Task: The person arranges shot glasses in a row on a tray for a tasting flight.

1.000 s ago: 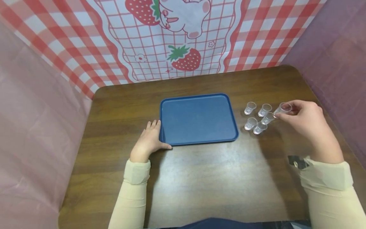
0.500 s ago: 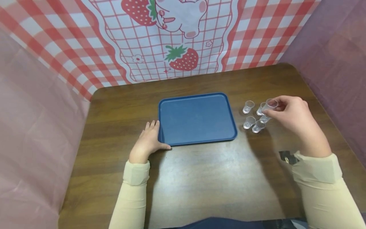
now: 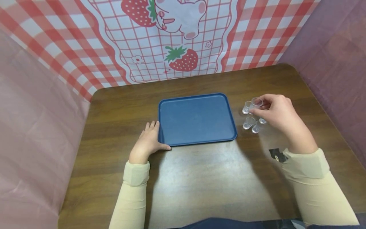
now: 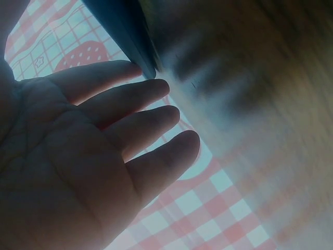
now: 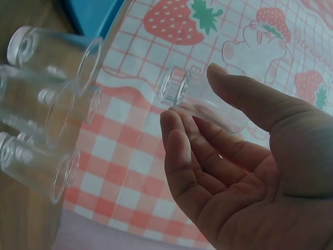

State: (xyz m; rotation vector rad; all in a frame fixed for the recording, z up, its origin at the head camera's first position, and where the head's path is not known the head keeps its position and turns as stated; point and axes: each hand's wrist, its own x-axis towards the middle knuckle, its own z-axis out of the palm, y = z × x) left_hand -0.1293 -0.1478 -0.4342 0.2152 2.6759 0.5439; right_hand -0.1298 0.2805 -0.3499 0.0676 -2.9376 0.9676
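My right hand (image 3: 281, 111) pinches a small clear shot glass (image 3: 256, 101) between thumb and fingers, up over other glasses to the right of the tray. The right wrist view shows the held glass (image 5: 174, 86) with its thick base pointing away from the palm. Several more shot glasses (image 3: 248, 123) stand upright on the table in a loose cluster, partly hidden by the right hand. A blue rectangular tray (image 3: 197, 119) lies flat with nothing on it. My left hand (image 3: 145, 143) rests at its near left corner, fingers straight and thumb along the front edge.
The brown wooden table (image 3: 200, 187) reaches a red checked cloth (image 3: 183, 41) with strawberries at the back. Pink drapes (image 3: 31, 127) hang at the left and right sides. A black tab (image 3: 277, 155) sticks out from the right cuff.
My right hand has carried the shot glass leftward over the cluster, closer to the tray. The left hand has stayed at the tray's corner.
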